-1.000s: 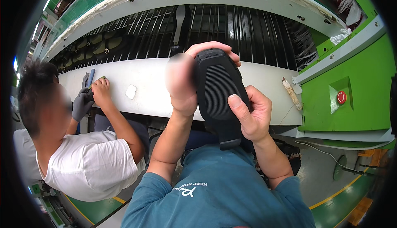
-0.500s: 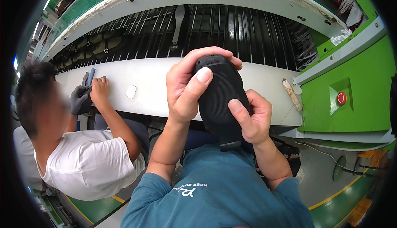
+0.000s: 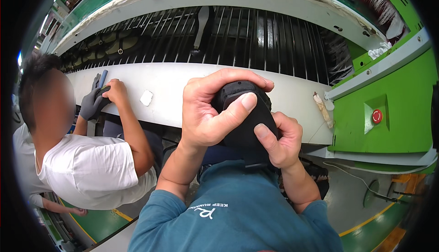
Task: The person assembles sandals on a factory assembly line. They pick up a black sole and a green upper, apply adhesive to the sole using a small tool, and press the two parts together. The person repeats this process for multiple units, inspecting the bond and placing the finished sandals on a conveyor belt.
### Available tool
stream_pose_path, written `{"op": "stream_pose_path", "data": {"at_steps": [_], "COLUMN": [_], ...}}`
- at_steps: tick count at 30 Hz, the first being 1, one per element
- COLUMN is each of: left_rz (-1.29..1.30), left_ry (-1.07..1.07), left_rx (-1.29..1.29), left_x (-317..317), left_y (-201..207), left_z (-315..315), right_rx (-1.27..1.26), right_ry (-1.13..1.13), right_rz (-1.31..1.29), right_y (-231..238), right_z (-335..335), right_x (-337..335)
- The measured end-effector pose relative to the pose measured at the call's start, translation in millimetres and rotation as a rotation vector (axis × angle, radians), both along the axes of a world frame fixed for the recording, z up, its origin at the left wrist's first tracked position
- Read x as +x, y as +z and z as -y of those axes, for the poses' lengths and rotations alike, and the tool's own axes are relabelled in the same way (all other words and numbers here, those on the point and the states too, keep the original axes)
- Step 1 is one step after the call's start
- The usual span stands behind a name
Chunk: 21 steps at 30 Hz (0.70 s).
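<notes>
1. At the left of the frame, a white-shirted co-worker (image 3: 89, 165) wearing a grey fabric glove (image 3: 93, 105) handles a small dark piece.
2. In the upper left, olive-and-black footwear with metal rings (image 3: 127, 46) lies on a dark rack of metal rods (image 3: 292, 46).
3. Left of centre, an irregular flat white scrap (image 3: 146, 98) lies on the long white bench (image 3: 169, 80).
4. In the upper centre, a slender grey-and-black sole-shaped piece (image 3: 201, 26) rests on the rack.
5. At the centre, the bare left hand (image 3: 201, 110) wraps the upper end of a black, round-ended shoe (image 3: 253, 126), thumb across its face.
6. Right of centre, the bare right hand (image 3: 283, 143) pinches the shoe's right edge between thumb and fingers.
7. At the right, a red round button (image 3: 377, 116) sits on a green machine panel (image 3: 402, 135).
</notes>
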State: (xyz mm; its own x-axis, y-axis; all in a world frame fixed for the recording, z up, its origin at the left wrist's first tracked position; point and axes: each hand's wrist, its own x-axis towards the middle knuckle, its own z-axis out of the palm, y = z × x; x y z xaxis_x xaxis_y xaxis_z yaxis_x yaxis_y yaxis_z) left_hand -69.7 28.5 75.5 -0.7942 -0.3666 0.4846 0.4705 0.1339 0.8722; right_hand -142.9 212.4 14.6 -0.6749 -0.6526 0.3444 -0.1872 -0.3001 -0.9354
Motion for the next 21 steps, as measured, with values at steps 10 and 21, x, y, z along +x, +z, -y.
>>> {"op": "stream_pose_path", "data": {"at_steps": [10,21], "left_rz": [-0.001,0.005], "left_ry": [-0.105,-0.314], "left_rx": [0.145,0.329], "left_x": [-0.6,-49.6], "left_y": [2.9,-45.5], "left_z": [10.5,23.3], "right_rx": [0.117,0.128], "right_ry": [-0.013,-0.076], "right_rz": [-0.061,-0.028], "right_y": [31.2,46.2], "right_z": [6.9,42.8], "right_x": [-3.7,-33.5]}}
